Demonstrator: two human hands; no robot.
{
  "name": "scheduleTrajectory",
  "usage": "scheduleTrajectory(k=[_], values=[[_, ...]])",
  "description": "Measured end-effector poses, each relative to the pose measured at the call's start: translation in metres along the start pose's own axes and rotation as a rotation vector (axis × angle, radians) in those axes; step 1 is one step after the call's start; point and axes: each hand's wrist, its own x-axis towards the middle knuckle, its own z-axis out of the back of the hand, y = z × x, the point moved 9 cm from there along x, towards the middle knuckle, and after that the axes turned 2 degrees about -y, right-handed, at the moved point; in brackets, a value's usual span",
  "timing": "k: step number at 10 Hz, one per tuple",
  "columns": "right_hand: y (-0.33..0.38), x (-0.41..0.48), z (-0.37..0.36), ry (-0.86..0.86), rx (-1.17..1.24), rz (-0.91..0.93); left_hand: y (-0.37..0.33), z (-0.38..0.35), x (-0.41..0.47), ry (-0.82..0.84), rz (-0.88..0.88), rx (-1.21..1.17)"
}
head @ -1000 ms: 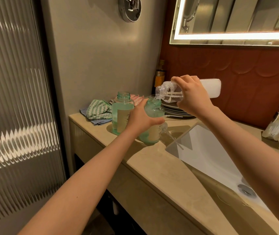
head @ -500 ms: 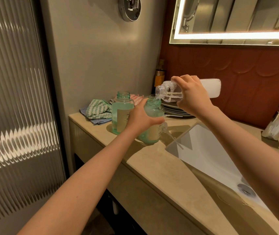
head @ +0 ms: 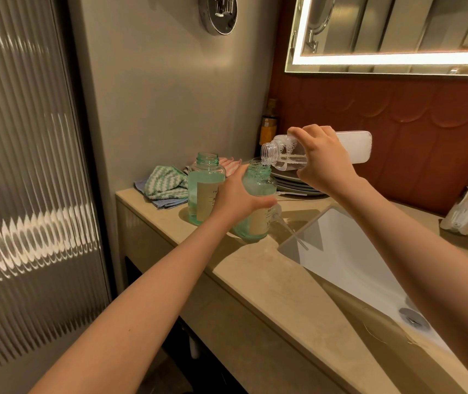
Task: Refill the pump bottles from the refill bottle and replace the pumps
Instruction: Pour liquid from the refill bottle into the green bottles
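The refill bottle (head: pixel 286 153) is lying nearly horizontal at centre frame, its open neck pointing left and sitting directly over the mouth of the near pump bottle (head: pixel 257 200). The right hand (head: pixel 322 160) is gripping the refill bottle around its middle, fingers closed over the top; foam is clinging inside the neck. The left hand (head: pixel 234 199) is wrapping the near pump bottle from the left, holding it slightly tilted on the counter (head: pixel 255 268), just left of the sink (head: pixel 349 254). This green bottle is standing uncapped and partly filled. A second pump bottle (head: pixel 202 191), also uncapped, is standing upright just left of it and behind the left hand. A pump (head: pixel 288 227) is lying on the counter at the sink's edge, its tube reaching over the basin. Folded cloths (head: pixel 164 186) are resting left of the bottles. Stacked plates (head: pixel 292 184) are sitting behind the right hand.
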Motion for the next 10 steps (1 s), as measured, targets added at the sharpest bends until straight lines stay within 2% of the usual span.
scheduleTrajectory(k=[10], values=[[0.0005,0.0001,0.0004,-0.023,-0.013,0.016,0.0000,-0.0004,0.0006,-0.008,-0.001,0.000]])
